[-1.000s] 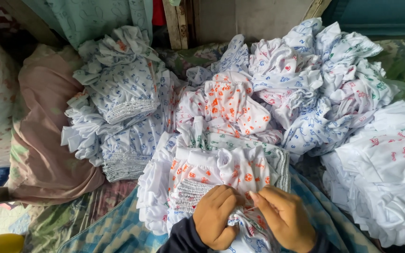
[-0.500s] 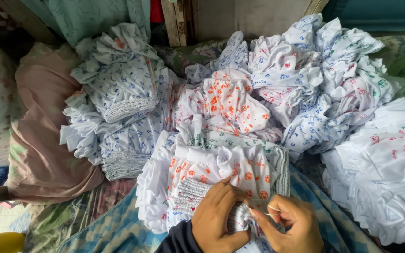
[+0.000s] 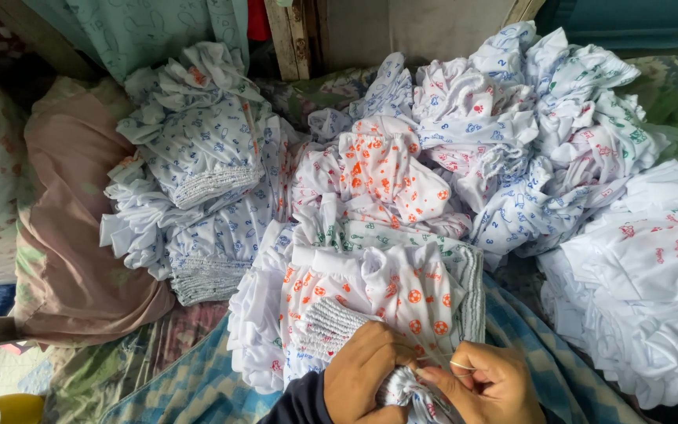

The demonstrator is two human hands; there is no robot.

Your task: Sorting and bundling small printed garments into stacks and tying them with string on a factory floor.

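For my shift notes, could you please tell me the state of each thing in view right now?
left hand: closed on the gathered cloth
right hand: pinching a thin band
gathered cloth: bunched between both hands
orange-print bundle: stacked
blue-print bundles: stacked, tied
loose garments: heaped, crumpled
pink cushion: lying flat

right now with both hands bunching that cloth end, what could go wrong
The thin band pulled tight by the right hand might snap or slip off the gathered cloth end that the left hand pinches. The orange-print bundle sits amid loose heaps; a tug could topple the blue-print stack nearby.
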